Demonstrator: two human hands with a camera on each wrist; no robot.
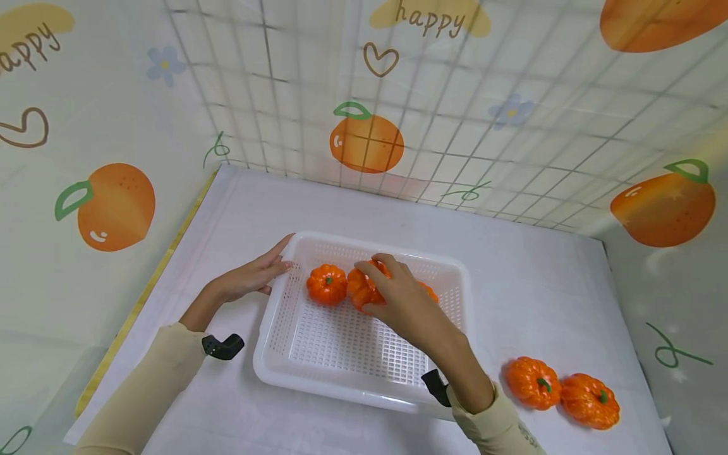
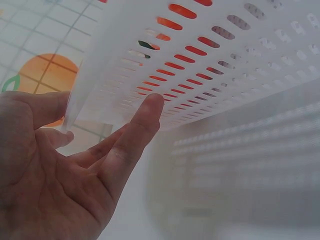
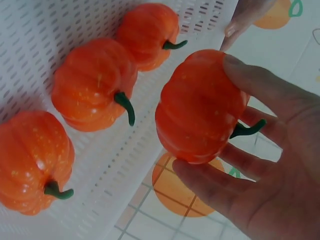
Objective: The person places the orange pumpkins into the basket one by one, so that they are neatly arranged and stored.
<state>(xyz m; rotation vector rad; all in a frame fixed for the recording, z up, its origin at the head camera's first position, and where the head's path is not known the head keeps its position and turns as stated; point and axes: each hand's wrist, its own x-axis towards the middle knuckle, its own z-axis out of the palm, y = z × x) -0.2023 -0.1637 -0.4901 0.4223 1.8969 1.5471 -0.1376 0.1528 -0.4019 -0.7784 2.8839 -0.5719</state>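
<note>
My right hand [image 1: 406, 303] holds an orange toy pumpkin [image 3: 197, 107] with a green stem, thumb on one side and fingers on the other, over a white perforated plastic basket [image 1: 318, 387]. In the right wrist view, three more pumpkins stand in a row in the basket: a near one [image 3: 32, 162], a middle one [image 3: 95, 85] and a far one [image 3: 148, 35]. From the head, the right hand and its pumpkin partly cover this row. My left hand [image 1: 250, 278] grips the basket's left side near the back corner, with a finger against the outer wall in the left wrist view.
Two more pumpkins, one [image 1: 533, 383] beside the other [image 1: 590, 400], lie on the white tabletop [image 1: 534, 284] right of the basket. A wire grid [image 1: 443, 126] behind a fruit-printed sheet stands along the back, and printed sheets hang at both sides.
</note>
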